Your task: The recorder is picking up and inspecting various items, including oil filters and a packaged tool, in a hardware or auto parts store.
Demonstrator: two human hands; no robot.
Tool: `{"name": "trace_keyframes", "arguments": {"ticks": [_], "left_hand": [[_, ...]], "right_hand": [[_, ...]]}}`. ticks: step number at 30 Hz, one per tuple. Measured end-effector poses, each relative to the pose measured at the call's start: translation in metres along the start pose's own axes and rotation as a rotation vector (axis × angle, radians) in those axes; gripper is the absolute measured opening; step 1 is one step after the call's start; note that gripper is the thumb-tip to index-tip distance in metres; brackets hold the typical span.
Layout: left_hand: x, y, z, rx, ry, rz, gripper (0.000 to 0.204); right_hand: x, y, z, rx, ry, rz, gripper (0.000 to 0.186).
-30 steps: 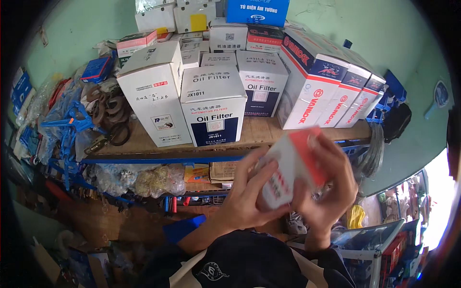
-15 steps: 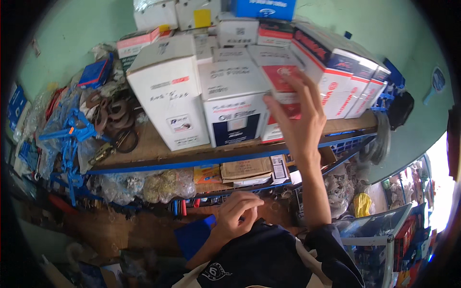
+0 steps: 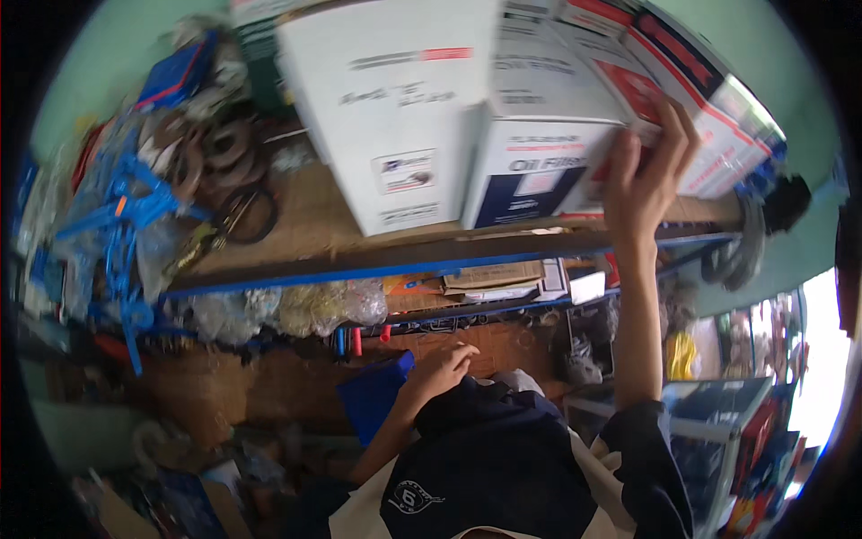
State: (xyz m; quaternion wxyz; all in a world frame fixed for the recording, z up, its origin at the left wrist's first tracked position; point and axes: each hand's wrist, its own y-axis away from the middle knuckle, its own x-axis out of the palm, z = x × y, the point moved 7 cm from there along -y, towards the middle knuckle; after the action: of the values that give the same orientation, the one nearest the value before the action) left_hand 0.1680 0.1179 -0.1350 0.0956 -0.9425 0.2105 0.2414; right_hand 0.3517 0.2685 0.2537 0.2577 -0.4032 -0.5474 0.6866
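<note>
My right hand [image 3: 648, 175] reaches up to a red-and-white box [image 3: 636, 90] on the shelf. Its thumb and fingers are apart, bracketing the box's upper front part; no firm grip shows. Left of that box stands a white and dark-blue oil filter box [image 3: 543, 166], and beyond it a tall white box [image 3: 395, 117]. A white, red and dark-blue box [image 3: 718, 126] leans just right of my fingers. Low in front of my body, my left hand [image 3: 444, 368] is loosely curled, fingers close together, with nothing visible in it.
The shelf's blue front edge [image 3: 431, 262] runs below the boxes. Blue metal frames [image 3: 135, 207] and rusty iron parts [image 3: 224, 148] crowd the left. Beneath, a lower shelf carries bagged parts [image 3: 332, 304] and a cardboard box [image 3: 494, 276]. A glass-topped case [image 3: 718, 400] stands at right.
The view has come closer to the boxes and shifted left, so they look larger. My right hand stays at the red-and-white box. My left hand has lowered, its finger ring less rounded.
</note>
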Motion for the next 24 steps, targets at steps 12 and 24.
{"name": "trace_keyframes", "arguments": {"ticks": [12,24], "left_hand": [[0.005,0.049,0.093,-0.313,-0.175,0.250,0.046],[-0.011,0.143,0.074,-0.664,-0.163,0.084,0.050]], "right_hand": [[-0.030,0.305,-0.050,0.389,-0.109,0.486,0.035],[0.099,0.544,-0.218,1.133,0.272,0.984,0.119]]}}
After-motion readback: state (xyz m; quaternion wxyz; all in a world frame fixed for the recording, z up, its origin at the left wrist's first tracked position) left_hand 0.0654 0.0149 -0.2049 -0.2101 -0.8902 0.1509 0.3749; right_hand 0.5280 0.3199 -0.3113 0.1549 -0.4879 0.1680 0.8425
